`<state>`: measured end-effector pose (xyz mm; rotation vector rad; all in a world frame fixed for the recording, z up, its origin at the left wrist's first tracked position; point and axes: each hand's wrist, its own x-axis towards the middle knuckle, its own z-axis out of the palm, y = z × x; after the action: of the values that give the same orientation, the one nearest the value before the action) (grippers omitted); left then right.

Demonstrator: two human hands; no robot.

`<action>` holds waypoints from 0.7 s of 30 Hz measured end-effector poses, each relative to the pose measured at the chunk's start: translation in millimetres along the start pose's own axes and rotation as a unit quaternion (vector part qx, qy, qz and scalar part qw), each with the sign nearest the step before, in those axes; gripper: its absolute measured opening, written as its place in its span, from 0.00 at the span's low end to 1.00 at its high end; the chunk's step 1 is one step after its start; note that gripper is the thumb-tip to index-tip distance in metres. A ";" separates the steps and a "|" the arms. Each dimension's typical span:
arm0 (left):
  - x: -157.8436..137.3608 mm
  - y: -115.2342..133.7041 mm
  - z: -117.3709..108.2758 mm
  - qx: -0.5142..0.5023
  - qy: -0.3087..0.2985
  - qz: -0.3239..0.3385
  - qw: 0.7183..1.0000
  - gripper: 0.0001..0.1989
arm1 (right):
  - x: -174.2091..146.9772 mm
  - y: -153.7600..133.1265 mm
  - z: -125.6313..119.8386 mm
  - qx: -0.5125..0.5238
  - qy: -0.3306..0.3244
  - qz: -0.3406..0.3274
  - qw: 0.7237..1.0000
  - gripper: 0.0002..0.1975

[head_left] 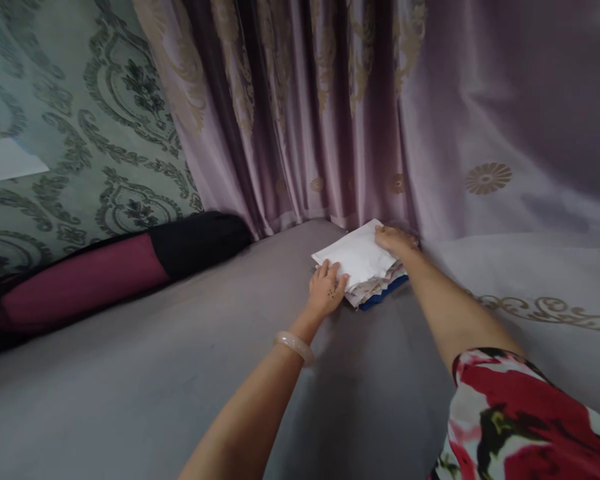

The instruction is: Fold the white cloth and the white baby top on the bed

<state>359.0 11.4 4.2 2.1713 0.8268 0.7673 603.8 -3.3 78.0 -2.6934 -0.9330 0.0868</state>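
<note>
Near the far edge of a grey surface (220, 373), just in front of a mauve curtain (300, 133): a stack (363, 260) of thin layers, lying flat. White and smooth on top; crumpled, uneven edges below, facing near; a blue layer (386, 293) showing at the bottom. At the near left edge of the stack, the left hand (326, 290), touching, fingers spread over the rim of the white top; grip clenched or merely resting, impossible to tell. At the right edge, the right hand (397, 241), also touching, thumb on the white top, other fingers hidden; grip clasped or loose, again impossible to tell. On the left wrist, 1 pale bangle (294, 347); on the right arm, 1 floral sleeve (525, 413) in red and white. Well apart to the left, a long pink-and-black bundle (90, 280) beside green patterned wallpaper (110, 87). Right of the stack, gold scrollwork (555, 307) on pale fabric.
</note>
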 end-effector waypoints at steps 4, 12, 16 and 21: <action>-0.7 8.0 -18.2 -0.043 0.029 -0.016 0.999 0.19 | -33.3 -25.3 -4.8 0.028 0.050 -0.089 0.994 0.26; -13.2 17.4 -129.0 -0.487 0.278 -0.102 0.822 0.20 | -209.8 -122.1 36.6 0.503 -0.247 -0.167 0.811 0.30; -39.1 4.1 -191.2 -0.598 0.369 -0.121 0.701 0.20 | -314.4 -153.9 52.2 0.579 -0.568 -0.131 0.571 0.31; -78.5 -24.9 -236.6 -0.618 0.452 -0.129 0.630 0.19 | -385.0 -173.1 62.4 0.573 -0.688 -0.101 0.433 0.20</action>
<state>134.2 58.2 104.4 0.3228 0.6403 1.6426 187.6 -94.4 54.1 -0.6853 -0.8093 2.1140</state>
